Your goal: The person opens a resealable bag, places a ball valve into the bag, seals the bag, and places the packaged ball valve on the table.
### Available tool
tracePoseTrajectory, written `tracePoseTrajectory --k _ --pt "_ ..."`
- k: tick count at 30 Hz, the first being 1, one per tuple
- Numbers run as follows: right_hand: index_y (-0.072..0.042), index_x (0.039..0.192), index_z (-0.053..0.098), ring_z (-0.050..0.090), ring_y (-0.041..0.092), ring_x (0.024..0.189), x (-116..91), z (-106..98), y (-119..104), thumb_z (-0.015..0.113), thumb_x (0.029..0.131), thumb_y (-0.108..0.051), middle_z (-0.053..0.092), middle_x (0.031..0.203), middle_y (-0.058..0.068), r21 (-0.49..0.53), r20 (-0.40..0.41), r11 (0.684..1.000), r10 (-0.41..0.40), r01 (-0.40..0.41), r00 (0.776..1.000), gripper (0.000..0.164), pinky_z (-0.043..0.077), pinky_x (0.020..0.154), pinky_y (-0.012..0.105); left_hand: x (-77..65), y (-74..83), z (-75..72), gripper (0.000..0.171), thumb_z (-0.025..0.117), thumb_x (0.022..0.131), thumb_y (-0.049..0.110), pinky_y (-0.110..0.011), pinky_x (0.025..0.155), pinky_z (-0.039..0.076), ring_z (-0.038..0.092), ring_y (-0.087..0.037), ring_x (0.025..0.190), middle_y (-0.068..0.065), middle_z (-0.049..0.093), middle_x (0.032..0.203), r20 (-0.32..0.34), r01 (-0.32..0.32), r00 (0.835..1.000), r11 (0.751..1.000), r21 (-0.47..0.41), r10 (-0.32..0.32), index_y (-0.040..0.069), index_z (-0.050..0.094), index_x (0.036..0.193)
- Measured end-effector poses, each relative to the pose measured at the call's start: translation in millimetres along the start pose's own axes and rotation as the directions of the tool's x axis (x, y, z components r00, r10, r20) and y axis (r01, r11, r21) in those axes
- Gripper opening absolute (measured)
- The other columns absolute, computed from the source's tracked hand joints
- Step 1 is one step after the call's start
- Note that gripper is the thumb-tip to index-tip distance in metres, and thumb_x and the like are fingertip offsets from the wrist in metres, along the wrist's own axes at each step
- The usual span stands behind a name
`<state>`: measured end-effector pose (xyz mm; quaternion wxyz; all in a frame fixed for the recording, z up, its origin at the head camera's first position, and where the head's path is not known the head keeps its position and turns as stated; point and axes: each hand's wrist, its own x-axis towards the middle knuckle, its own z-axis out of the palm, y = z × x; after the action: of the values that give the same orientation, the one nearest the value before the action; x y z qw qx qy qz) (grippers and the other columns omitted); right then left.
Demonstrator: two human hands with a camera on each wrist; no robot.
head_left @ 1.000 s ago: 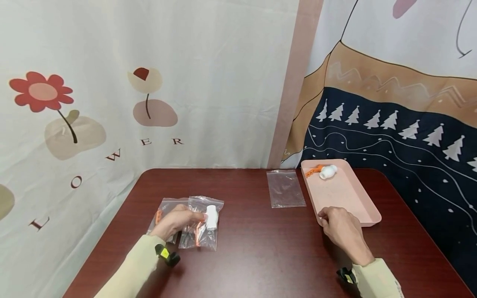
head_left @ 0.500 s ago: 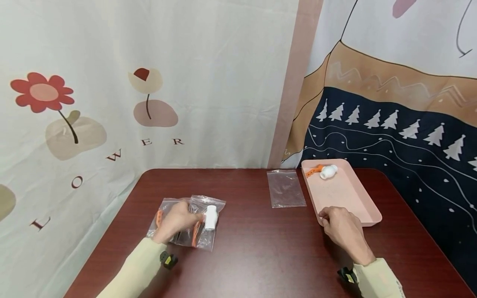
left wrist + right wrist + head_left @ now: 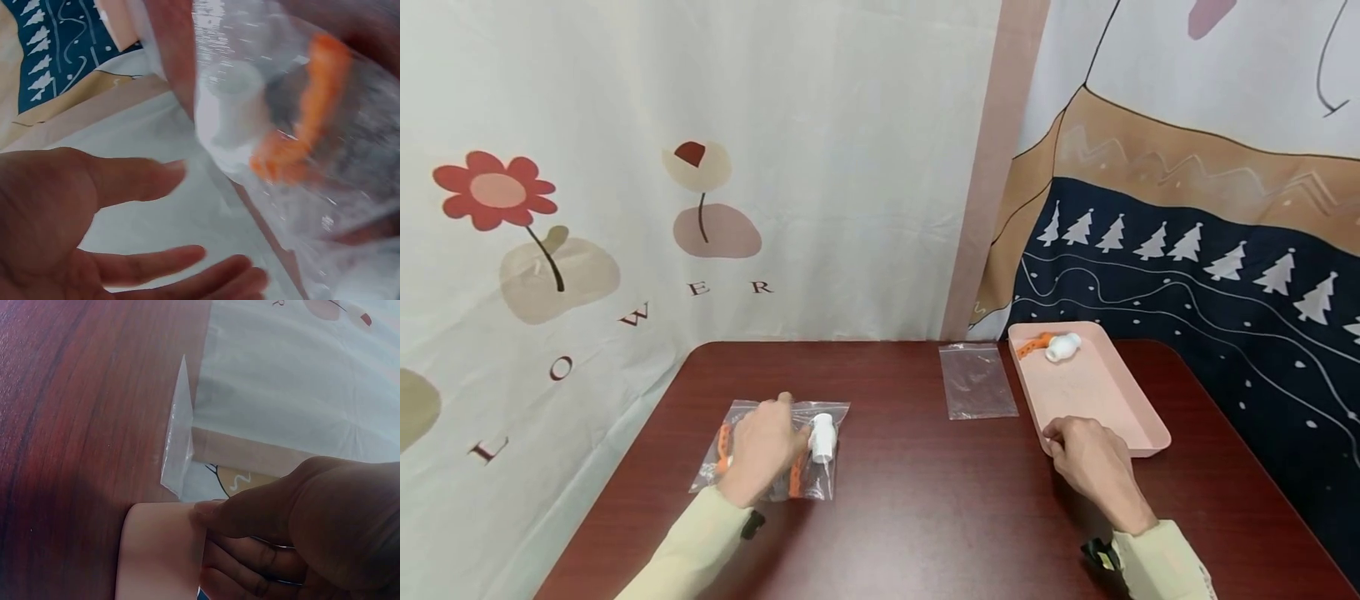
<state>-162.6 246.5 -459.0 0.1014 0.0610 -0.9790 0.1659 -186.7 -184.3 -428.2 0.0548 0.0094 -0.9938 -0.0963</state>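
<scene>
My left hand [image 3: 767,450] is over two clear zip bags lying side by side at the left of the table. Its thumb and fingers [image 3: 153,178] are spread apart and grip nothing in the left wrist view. The right-hand bag [image 3: 829,485] contains a white bottle-shaped piece [image 3: 823,437] and an orange strip [image 3: 795,475]. Another orange strip [image 3: 723,446] shows inside the left-hand bag [image 3: 703,479], partly hidden by the hand. My right hand [image 3: 1093,462] pinches the near left edge of a pink tray [image 3: 1097,392], thumb outside its wall [image 3: 162,550].
At the tray's far end lie a white rounded piece [image 3: 1063,347] and an orange strip [image 3: 1034,343]. A flat clear zip bag [image 3: 977,382] rests just left of the tray. Printed cloth [image 3: 850,167] hangs behind the dark red table [image 3: 925,500].
My left hand has let go of the right-hand bag and lifted, turning its fingers away. That bag has settled flat beside the other one. The right hand stays on the tray.
</scene>
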Motion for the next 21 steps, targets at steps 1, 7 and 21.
tracePoseTrajectory --k 1,7,21 --pt "-0.010 0.088 0.079 0.069 0.023 0.072 0 0 0 0.071 0.086 -0.006 0.077 0.085 0.006 -0.001 -0.002 1.000 -0.003 0.003 1.000 0.009 0.056 0.060 0.045 0.7 3.5 -0.5 0.046 0.077 0.086 0.031 -0.051 0.063 0.055 0.070 -0.040 0.080 -0.019 0.070 0.090 -0.025 -0.016 1.000 1.000 -0.009 0.016 -0.003 0.065 0.114" --pt "-0.010 0.085 0.078 0.069 0.024 0.070 1 2 1 0.071 0.084 -0.005 0.076 0.081 0.005 -0.006 -0.029 1.000 -0.031 0.031 0.999 0.009 0.055 0.059 0.045 8.3 31.5 2.6 0.049 0.076 0.089 0.033 -0.052 0.082 0.059 0.070 -0.039 0.102 -0.020 0.071 0.111 -0.093 -0.139 0.987 0.982 -0.129 0.127 0.000 0.066 0.123" --pt "-0.011 0.082 0.076 0.066 0.019 0.071 2 2 0 0.070 0.083 -0.002 0.072 0.077 0.000 0.007 -0.003 0.999 -0.040 0.040 0.999 0.011 0.054 0.062 0.043 21.6 99.1 38.3 0.057 0.071 0.094 0.046 -0.048 0.103 0.053 0.060 -0.036 0.124 -0.018 0.065 0.128 -0.032 -0.314 0.948 0.917 -0.246 0.316 0.006 0.062 0.134"
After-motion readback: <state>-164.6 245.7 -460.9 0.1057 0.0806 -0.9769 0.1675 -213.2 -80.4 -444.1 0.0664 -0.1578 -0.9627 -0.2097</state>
